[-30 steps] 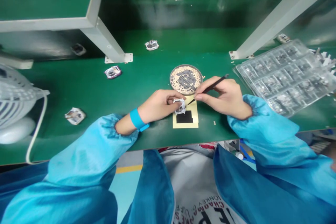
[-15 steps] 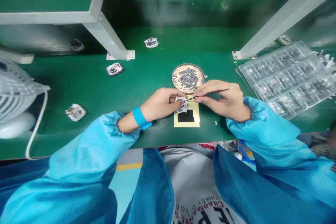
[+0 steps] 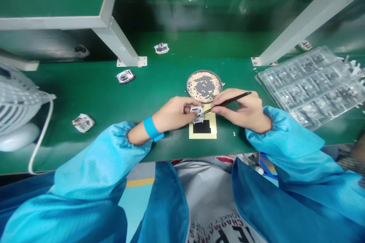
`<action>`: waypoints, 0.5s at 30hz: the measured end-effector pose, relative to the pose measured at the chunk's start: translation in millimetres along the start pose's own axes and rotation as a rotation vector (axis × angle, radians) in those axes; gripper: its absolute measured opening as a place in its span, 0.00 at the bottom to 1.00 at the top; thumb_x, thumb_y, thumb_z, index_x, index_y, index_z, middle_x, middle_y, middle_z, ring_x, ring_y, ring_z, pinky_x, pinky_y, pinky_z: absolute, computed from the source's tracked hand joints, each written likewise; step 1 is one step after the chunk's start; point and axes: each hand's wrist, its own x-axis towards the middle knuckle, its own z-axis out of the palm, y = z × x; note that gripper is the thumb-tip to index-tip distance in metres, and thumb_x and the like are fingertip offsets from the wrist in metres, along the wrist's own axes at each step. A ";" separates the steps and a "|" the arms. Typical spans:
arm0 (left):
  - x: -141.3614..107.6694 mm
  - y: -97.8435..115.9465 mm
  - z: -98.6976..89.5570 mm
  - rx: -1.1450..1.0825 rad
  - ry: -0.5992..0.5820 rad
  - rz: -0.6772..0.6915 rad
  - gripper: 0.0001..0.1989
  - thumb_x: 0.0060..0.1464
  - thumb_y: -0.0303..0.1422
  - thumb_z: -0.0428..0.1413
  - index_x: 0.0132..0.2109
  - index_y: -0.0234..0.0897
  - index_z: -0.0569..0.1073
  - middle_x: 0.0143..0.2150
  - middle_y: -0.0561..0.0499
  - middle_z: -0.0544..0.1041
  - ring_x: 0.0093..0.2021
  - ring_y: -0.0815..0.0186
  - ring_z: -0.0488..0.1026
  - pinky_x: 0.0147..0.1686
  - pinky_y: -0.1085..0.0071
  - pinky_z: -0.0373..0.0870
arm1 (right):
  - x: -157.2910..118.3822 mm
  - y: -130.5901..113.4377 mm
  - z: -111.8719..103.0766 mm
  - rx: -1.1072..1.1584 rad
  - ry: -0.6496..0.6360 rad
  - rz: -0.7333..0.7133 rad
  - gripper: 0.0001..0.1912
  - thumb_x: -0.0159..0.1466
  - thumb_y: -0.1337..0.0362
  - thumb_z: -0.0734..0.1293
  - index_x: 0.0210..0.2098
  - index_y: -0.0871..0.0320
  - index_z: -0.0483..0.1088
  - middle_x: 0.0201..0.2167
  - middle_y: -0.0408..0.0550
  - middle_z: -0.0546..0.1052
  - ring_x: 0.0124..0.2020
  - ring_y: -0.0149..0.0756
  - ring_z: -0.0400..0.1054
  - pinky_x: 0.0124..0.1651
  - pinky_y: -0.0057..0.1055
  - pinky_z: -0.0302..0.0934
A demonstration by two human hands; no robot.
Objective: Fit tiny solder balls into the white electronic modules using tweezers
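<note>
My left hand (image 3: 177, 113) pinches a small white watch-like case (image 3: 197, 114) between thumb and fingers. Dark tweezers (image 3: 232, 99) are gripped in my right hand (image 3: 242, 109), their tips beside the right edge of the case. Under both lies a yellow sheet (image 3: 213, 123) bearing a black patch (image 3: 201, 127). Just beyond the hands is a round dish (image 3: 204, 85) with many small beige pieces on its dark, dotted bottom. Whether the tweezers hold a tiny part is too small to tell.
More cases lie at the left (image 3: 83, 122), (image 3: 124, 76) and further back (image 3: 161, 48). A white fan (image 3: 19, 98) with a cord stands far left. Clear compartment trays (image 3: 313, 83) are at the right. Metal shelf legs (image 3: 124, 41) rise behind.
The tweezers have turned in my right hand, their rear end slightly higher, and their tips have shifted from over the case to its right edge. The case is tilted slightly differently.
</note>
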 end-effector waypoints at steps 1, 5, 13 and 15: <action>0.0 -0.5 0.1 0.002 -0.001 0.004 0.14 0.50 0.29 0.62 0.46 0.39 0.82 0.32 0.50 0.80 0.35 0.61 0.78 0.35 0.67 0.76 | -0.2 0.7 0.4 0.000 -0.005 0.000 0.06 0.62 0.65 0.76 0.40 0.56 0.78 0.36 0.48 0.83 0.38 0.38 0.79 0.44 0.36 0.76; 0.1 0.5 -1.3 0.013 -0.013 0.011 0.15 0.51 0.29 0.62 0.48 0.39 0.82 0.33 0.49 0.80 0.34 0.62 0.77 0.35 0.68 0.75 | -0.9 1.4 1.5 0.010 0.002 -0.004 0.07 0.62 0.66 0.76 0.40 0.57 0.78 0.36 0.48 0.82 0.38 0.36 0.79 0.43 0.33 0.75; 0.2 8.5 -16.0 0.023 -0.226 0.038 0.18 0.59 0.34 0.58 0.55 0.38 0.80 0.41 0.48 0.83 0.35 0.65 0.77 0.33 0.72 0.71 | -2.1 4.9 3.3 -0.003 0.004 0.088 0.09 0.61 0.63 0.77 0.38 0.57 0.77 0.35 0.46 0.82 0.36 0.34 0.78 0.41 0.30 0.74; 0.0 9.6 -18.0 0.013 -0.250 0.049 0.18 0.60 0.35 0.57 0.55 0.38 0.79 0.43 0.48 0.83 0.36 0.65 0.77 0.35 0.72 0.71 | -2.7 5.7 3.6 0.008 0.007 0.100 0.09 0.61 0.64 0.78 0.38 0.58 0.77 0.35 0.46 0.82 0.36 0.34 0.78 0.42 0.30 0.74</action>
